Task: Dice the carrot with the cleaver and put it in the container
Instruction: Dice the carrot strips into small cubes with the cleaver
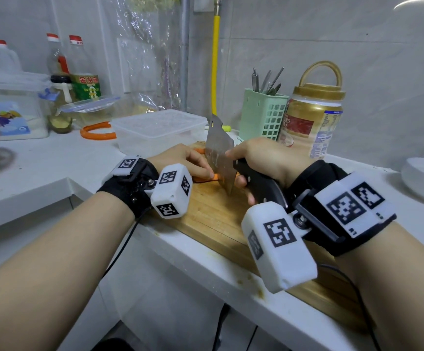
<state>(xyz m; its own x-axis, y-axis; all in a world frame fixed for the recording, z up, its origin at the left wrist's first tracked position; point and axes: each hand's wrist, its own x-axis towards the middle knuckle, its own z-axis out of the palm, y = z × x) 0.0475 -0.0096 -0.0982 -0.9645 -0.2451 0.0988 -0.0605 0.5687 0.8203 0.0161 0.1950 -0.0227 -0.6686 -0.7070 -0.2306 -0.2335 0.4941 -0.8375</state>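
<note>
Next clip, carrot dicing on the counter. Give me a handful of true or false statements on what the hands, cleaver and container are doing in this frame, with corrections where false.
1. The right hand holds the cleaver by its black handle. True.
2. The left hand rests on the carrot on the wooden cutting board. True.
3. The clear plastic container already holds diced carrot. False: no carrot shows in it; its lid looks to be on.
4. The cleaver lies flat on the board. False: its blade stands upright, edge down at the carrot.
5. The green utensil holder stands behind the right hand. True.
</note>
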